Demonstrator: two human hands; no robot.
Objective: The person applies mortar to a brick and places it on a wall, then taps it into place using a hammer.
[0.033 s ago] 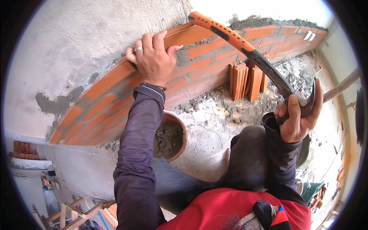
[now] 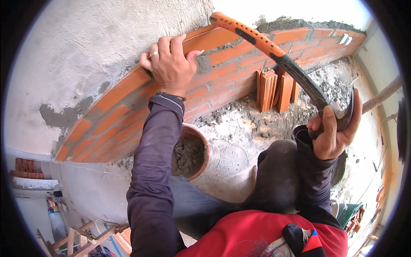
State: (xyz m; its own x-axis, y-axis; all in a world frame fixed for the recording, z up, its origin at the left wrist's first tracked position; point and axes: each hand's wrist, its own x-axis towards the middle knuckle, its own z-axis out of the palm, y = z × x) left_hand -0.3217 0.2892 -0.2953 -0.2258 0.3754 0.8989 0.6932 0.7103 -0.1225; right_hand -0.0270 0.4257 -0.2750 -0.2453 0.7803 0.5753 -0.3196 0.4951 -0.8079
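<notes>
My left hand (image 2: 172,66) lies over the top course of a low brick wall (image 2: 231,68). Its fingers hook over the upper edge of an orange brick (image 2: 212,40), and its thumb presses on the near face. A ring and a dark wristband show. My right hand (image 2: 332,135) holds a claw hammer (image 2: 299,75) by its metal head, fingers around the claw. The orange and black handle slants up and left, its butt end overlapping the wall's top edge in view; whether it touches cannot be told.
A round bucket of grey mortar (image 2: 188,154) stands below my left forearm. Several loose bricks (image 2: 274,90) stand upright at the wall's foot, among mortar crumbs. A wooden pole (image 2: 383,94) is beyond my right hand. Timber pieces (image 2: 85,237) lie at the lower left.
</notes>
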